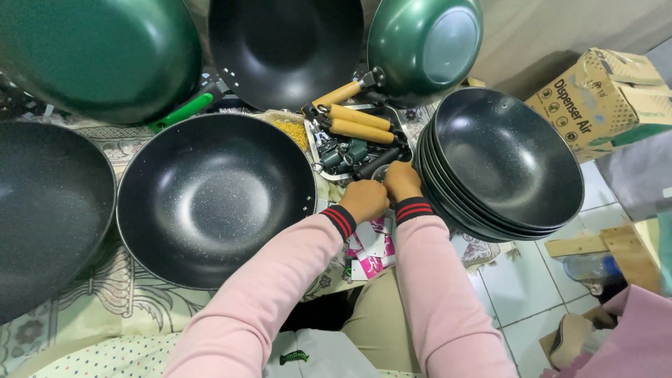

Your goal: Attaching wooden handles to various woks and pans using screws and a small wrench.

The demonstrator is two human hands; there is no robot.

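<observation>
My left hand and my right hand are side by side, fingers curled, at the near edge of a tray of pan handles and small metal parts. The right hand's fingers touch a black handle; what either hand grips is hidden. Three wooden handles lie further back in the tray. A black wok sits just left of my hands, and a stack of several black woks stands to the right. Both arms wear pink sleeves with red-and-black cuffs.
More woks ring the spot: a green one far left, a black one at the back, a green one back right, a black one left. Pink-and-white leaflets lie under my wrists. A cardboard box stands right.
</observation>
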